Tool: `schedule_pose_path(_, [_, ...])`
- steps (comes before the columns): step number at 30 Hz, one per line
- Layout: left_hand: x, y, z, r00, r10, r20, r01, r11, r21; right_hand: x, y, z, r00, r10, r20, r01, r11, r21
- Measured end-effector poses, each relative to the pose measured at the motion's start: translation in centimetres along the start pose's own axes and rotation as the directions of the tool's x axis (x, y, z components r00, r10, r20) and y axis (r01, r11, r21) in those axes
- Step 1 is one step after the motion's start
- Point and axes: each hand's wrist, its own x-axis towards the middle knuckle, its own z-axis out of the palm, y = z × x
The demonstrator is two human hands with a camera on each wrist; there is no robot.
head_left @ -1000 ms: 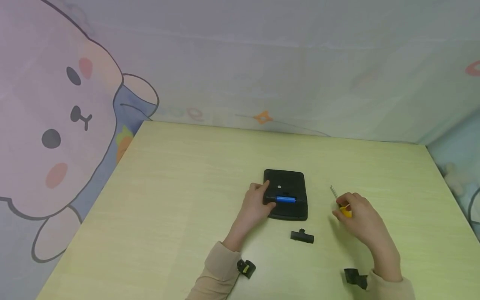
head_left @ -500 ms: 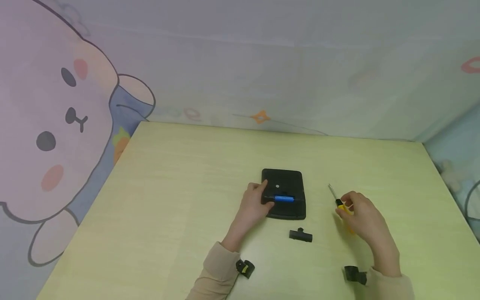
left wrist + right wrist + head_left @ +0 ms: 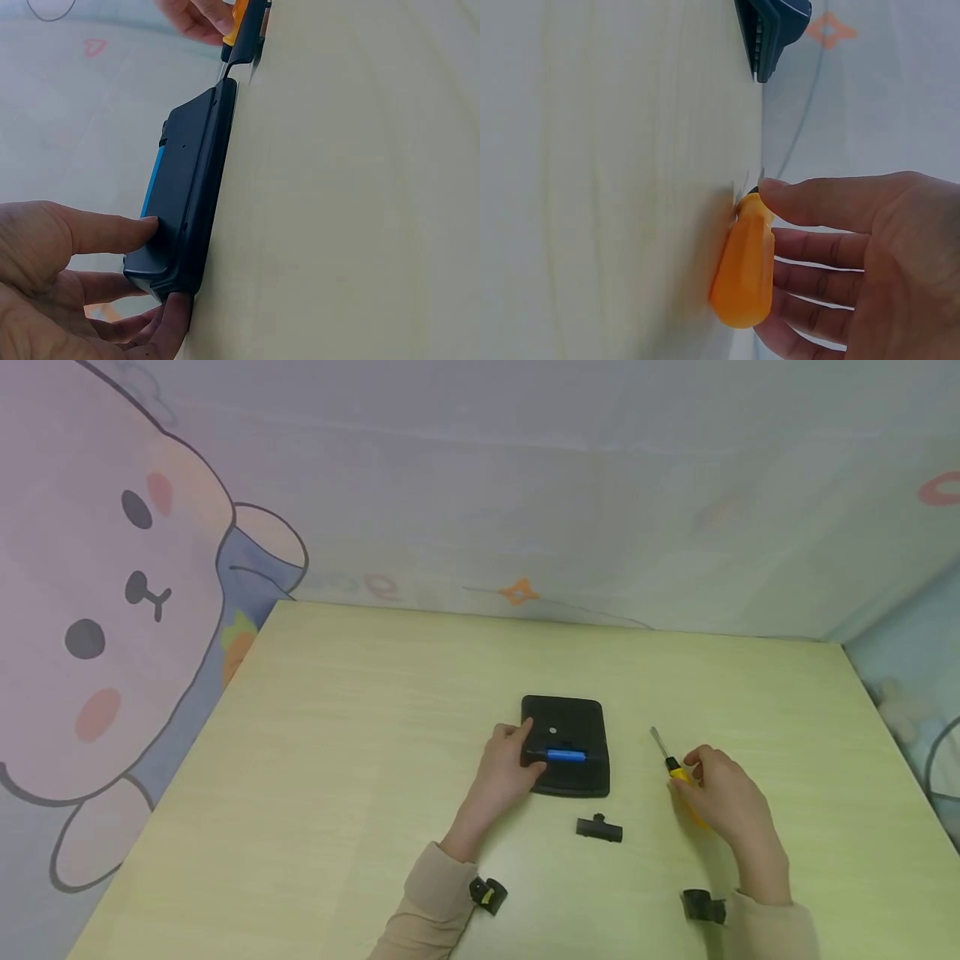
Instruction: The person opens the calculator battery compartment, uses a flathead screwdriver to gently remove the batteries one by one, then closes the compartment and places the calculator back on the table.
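Gripped the black calculator [image 3: 577,731] by its left edge with the left hand [image 3: 504,768], on the pale table [image 3: 360,710], with thumb on its upturned back. Pinched the yellow-handled screwdriver [image 3: 677,772] between thumb and fingers of the right hand [image 3: 729,797], to the right of the calculator and apart from it. Saw the blue battery [image 3: 566,756] from above in the head view; caught just a blue strip from the left wrist. Found the screwdriver's handle nearest in the right-wrist view, largely without the shaft shown from the head. Counted one calculator, one battery, one screwdriver, one loose battery cover [image 3: 599,830], two hands.
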Motion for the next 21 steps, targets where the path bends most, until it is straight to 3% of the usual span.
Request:
schedule_pose_path(9, [0.05,0.05,-0.08,1.0,0.0,0.004,0.0,1.0,-0.002,0.23,0.39,0.27,1.0,0.03,0.004,-0.03,0.999,-0.038])
schedule_pose_path(21, [0.06,-0.04,0.02,1.0,0.002,0.002,-0.003,1.0,0.006,0.2,0.24,0.2,0.994,0.087,0.07,-0.084,0.995,-0.046])
